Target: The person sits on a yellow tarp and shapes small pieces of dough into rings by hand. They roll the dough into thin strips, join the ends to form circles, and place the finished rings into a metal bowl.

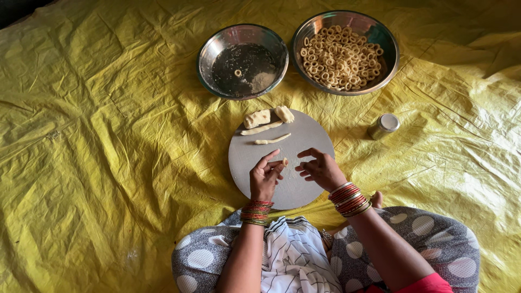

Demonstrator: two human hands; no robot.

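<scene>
Dough bit (284, 161), small and pale, sits pinched at the left hand's (264, 176) fingertips over the round grey board (304, 142). Her right hand (321, 169) hovers beside it, fingers loosely curled, holding nothing. I'd say a light, even pinch keeps it from flattening.

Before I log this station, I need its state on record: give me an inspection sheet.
Surface: creased yellow sheet under a round grey board.
Job's things: small dough piece; two dough strips; two dough lumps.
Clutter: bowl of dough rings; near-empty bowl; small steel cup.
Grippers: left hand pinches the piece; right hand open beside it.
Cables: nothing seen.
Surroundings: dark floor strip at the corner.
</scene>
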